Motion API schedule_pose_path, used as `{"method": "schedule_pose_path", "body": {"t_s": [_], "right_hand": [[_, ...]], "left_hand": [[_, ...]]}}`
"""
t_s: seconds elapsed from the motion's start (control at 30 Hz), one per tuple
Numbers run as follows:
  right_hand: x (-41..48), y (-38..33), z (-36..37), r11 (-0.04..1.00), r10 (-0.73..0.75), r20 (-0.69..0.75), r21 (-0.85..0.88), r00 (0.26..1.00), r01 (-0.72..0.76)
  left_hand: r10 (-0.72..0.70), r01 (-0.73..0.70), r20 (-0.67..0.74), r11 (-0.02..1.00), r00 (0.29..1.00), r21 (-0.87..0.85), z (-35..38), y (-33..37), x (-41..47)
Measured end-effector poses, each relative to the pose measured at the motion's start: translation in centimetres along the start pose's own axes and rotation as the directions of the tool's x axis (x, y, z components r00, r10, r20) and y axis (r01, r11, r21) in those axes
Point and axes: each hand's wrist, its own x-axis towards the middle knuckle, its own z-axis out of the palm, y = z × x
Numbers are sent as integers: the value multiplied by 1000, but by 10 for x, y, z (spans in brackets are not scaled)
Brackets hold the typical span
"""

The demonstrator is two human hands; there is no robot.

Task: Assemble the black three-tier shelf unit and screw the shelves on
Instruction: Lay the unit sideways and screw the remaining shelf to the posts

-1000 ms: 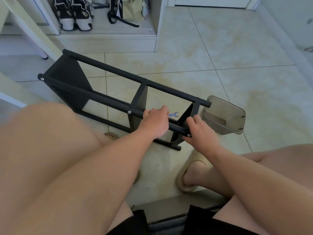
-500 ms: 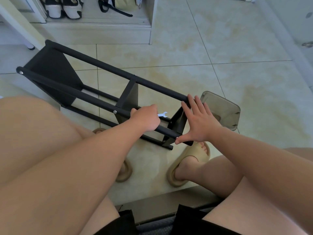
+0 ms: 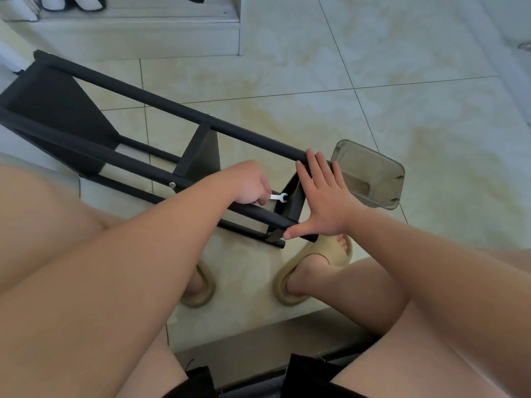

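Pale beige floor tiles (image 3: 373, 81) fill my view, and the black shelf unit (image 3: 172, 106) lies on its side across them, running from the upper left down toward the person's feet. I can see its three shelf panels set between the long rails: the far one (image 3: 51, 101) at the left edge, the middle one (image 3: 201, 156), and the near one (image 3: 290, 202) right at the hands.

The left hand (image 3: 250, 182) sits between the middle and near panels, fingers curled round the handle of a small silver wrench (image 3: 279, 197), whose open jaw points at the near panel. Whether the jaw sits on a bolt, I cannot tell.

The right hand (image 3: 324, 205) is flat and spread against the near end of the unit, straight fingers reaching up to the end of the upper rail, thumb stretched out under the end of the lower rail.

A silver screw head (image 3: 172, 184) shows on the lower rail at the middle panel. Just beyond the right hand lies a clear plastic container (image 3: 370, 173). Tan slippers (image 3: 316, 249) rest on the floor below the unit's near end.
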Motion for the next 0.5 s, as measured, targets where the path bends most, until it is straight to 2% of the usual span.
{"method": "schedule_pose_path", "body": {"t_s": [0.23, 0.37, 0.5], "right_hand": [[2, -1, 2, 998, 0, -12, 62, 1000, 1], [4, -1, 2, 997, -3, -19, 74, 1000, 4], [6, -3, 2, 997, 1, -27, 78, 1000, 1]], "left_hand": [[29, -23, 78, 996, 997, -82, 1, 1, 14], [-27, 57, 98, 948, 995, -315, 6, 5, 20], [-117, 164, 120, 819, 986, -549, 11, 13, 21]]}}
